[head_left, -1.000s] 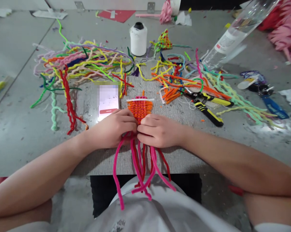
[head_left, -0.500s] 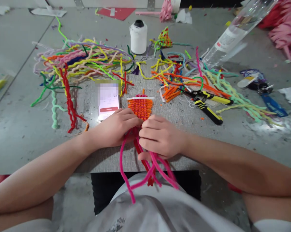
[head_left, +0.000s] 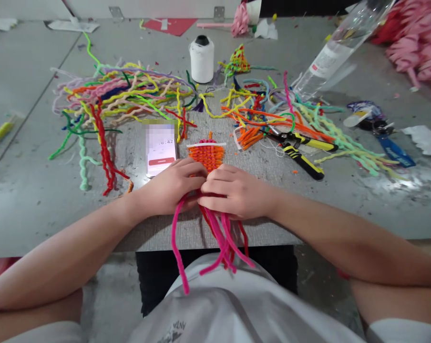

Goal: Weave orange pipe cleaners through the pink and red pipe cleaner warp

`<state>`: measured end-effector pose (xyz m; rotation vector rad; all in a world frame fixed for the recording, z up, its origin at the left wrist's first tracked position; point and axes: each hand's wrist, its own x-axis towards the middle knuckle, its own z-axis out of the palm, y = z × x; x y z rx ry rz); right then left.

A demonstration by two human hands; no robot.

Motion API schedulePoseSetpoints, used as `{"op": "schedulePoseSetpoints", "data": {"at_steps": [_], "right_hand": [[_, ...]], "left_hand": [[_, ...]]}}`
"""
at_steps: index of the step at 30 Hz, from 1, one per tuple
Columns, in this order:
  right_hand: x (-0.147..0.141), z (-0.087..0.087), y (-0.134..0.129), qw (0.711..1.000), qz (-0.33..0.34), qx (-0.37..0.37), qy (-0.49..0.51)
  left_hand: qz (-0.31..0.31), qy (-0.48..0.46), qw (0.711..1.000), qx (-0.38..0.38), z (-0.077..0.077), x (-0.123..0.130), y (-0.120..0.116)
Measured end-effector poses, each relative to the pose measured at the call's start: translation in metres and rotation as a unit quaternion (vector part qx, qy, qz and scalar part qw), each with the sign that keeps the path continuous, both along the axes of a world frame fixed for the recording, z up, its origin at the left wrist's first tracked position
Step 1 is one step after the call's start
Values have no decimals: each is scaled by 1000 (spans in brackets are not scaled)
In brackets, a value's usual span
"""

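Observation:
An orange and pink woven piece of fuzzy stems (head_left: 206,156) lies on the grey table, a white strip across its top edge. My left hand (head_left: 174,186) is closed around its lower left part. My right hand (head_left: 237,191) is closed on its lower right part, fingertips touching those of the left. From under both hands, long pink stems (head_left: 215,227) and a few red ones hang over the table edge towards my shirt. The fingers hide the bottom of the weave. A phone (head_left: 161,150) with a lit screen lies just beyond my left hand.
Heaped colourful stems (head_left: 129,90) lie at the back left. A white thread spool (head_left: 201,59) stands behind the weave. Yellow-black pliers (head_left: 303,159), orange stem pieces (head_left: 250,137) and a tilted clear bottle (head_left: 330,59) are on the right. The table's front edge (head_left: 208,247) is near my shirt.
My right hand has shifted slightly left and up, and its thumb is now tucked out of sight. The hanging pink stems have swung and lie closer together. The view has shifted slightly.

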<state>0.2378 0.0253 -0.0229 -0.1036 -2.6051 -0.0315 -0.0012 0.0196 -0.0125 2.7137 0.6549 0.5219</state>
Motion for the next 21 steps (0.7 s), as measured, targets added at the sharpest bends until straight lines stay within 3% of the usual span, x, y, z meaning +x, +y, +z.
{"op": "schedulePoseSetpoints", "data": {"at_steps": [5, 10, 21], "right_hand": [[-12, -5, -4, 995, -52, 59, 64], [-14, -5, -2, 992, -34, 102, 67], [2, -1, 2, 996, -46, 12, 71]], "left_hand": [[17, -43, 999, -10, -2, 6, 0], [-13, -63, 998, -22, -10, 10, 2], [-26, -44, 998, -21, -11, 8, 5]]}}
